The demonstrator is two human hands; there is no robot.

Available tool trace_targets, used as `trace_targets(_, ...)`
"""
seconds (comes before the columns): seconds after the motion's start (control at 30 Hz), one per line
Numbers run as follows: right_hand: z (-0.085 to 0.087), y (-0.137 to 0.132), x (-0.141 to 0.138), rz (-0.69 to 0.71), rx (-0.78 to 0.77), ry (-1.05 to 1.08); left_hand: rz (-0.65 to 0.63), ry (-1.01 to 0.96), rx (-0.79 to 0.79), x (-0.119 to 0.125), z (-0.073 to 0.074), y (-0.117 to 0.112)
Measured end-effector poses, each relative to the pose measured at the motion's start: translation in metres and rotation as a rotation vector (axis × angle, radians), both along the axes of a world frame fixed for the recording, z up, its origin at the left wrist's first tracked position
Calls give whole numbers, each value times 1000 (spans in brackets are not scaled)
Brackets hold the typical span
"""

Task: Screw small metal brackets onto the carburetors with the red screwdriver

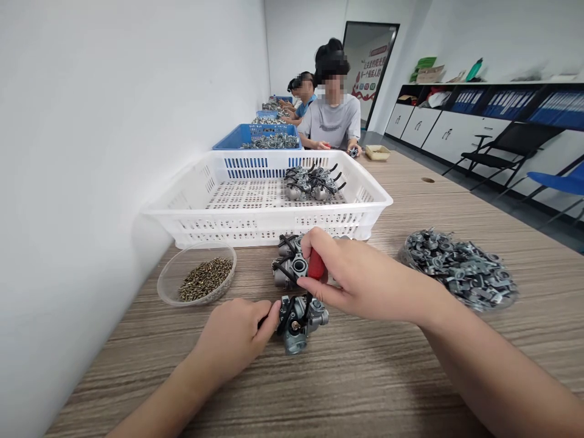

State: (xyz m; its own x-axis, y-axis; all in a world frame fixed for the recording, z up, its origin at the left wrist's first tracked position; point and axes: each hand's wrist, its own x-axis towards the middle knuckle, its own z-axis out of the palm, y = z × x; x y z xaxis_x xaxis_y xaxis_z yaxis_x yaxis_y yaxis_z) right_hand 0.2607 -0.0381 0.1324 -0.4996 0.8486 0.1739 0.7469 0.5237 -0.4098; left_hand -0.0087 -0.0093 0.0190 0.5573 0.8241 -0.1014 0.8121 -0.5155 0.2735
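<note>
On the table in front of me lies a carburetor (296,340), steadied by my left hand (239,334), whose fingers are closed on its left side. My right hand (344,274) grips the red handle of a screwdriver (316,264) from above. The dark shaft points down at the carburetor, near a small brass-coloured screw; whether the tip sits in the screw I cannot tell. Just beyond stand more carburetors (287,267) with black hoses, partly hidden behind my right hand.
A clear bowl of small brass-coloured screws (207,280) stands left; a heaped bowl of metal brackets (460,267) stands right. Ahead, a white perforated basket (274,225) holds several carburetors (312,182). Behind it are a blue crate (255,137) and a co-worker (331,115). A wall runs along the left.
</note>
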Motion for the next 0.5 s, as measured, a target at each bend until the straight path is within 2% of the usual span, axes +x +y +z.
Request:
trace_targets(0.1, -1, 0, -1, 50, 3, -4, 2, -24, 3, -2, -3, 1)
trace_targets(0.23, 0, -3, -6, 105, 17, -27, -31, -194, 12, -5, -4, 0)
trace_targets(0.4, 0, -8, -10, 82, 47, -74, -207, -416, 184, -8, 0, 0)
trace_targets(0.5, -1, -9, -10, 82, 63, -70, -356, -478, 191, -8, 5, -2)
